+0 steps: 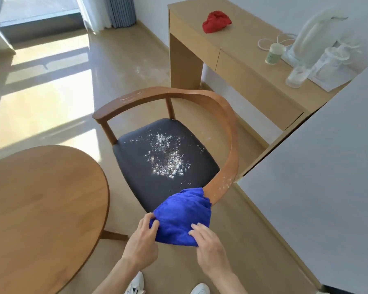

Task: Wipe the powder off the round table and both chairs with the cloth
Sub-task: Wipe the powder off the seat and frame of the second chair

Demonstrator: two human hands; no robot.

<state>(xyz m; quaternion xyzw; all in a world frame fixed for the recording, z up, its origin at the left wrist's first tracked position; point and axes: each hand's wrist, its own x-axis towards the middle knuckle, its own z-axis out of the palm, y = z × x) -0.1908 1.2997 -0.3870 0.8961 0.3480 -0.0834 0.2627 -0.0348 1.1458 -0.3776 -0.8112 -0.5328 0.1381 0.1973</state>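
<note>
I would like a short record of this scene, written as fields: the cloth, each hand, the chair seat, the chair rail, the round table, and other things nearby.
cloth: blue cloth, bunched over the near end of the chair rail
left hand: left hand grips the cloth's left edge
right hand: right hand grips its lower right edge
chair seat: dark seat with white powder scattered in the middle
chair rail: curved wooden rail, powder smears near the cloth
round table: round table, no powder visible on the part in view
nearby: red cloth on the desk
</note>
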